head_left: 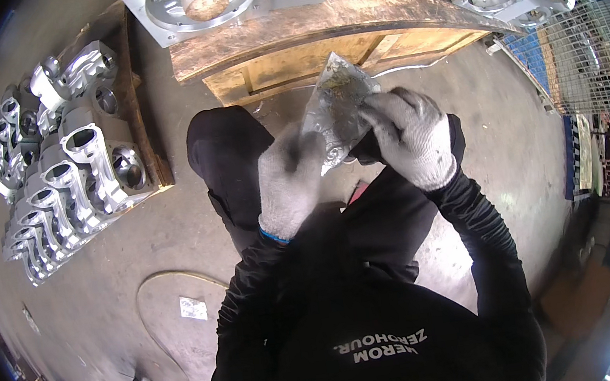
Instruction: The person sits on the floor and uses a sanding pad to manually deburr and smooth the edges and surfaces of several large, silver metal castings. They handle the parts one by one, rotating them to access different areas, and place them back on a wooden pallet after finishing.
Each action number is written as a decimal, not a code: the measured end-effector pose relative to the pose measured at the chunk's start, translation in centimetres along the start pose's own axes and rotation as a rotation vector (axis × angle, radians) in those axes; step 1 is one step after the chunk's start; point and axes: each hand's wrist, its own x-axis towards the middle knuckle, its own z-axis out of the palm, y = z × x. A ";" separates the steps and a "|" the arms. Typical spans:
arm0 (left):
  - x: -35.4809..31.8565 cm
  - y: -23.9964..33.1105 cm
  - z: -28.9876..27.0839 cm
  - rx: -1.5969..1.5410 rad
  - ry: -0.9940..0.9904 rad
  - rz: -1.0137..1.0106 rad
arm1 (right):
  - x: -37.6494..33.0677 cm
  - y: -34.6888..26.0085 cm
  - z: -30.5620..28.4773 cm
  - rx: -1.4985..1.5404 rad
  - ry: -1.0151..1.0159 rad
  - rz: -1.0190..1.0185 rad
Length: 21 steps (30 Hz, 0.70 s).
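Clear plastic bag is held above the lap, 12 o'clock from the wearer, just short of the wooden counter. Both grips are closed on it: L hand on the lower L side, R hand pinching the R edge, prob. for steadiness. Contents unclear thru glare. White lettering, upside-down, on the black top. Metal castings, 10 o'clock, rowed up prob. to save space.

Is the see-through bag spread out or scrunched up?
Spread out: the bag shows a broad face and pointed top corner, between the left hand and right hand.
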 end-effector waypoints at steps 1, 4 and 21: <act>0.1 0.5 -0.2 -0.006 -0.009 -0.022 | 0.2 0.3 0.1 -0.002 -0.004 0.005; 0.1 0.0 -0.1 -0.022 -0.013 -0.004 | -0.2 1.2 0.1 0.012 -0.050 0.053; -0.1 0.0 -0.6 -0.061 -0.025 -0.021 | -0.1 0.9 0.7 -0.013 -0.048 0.030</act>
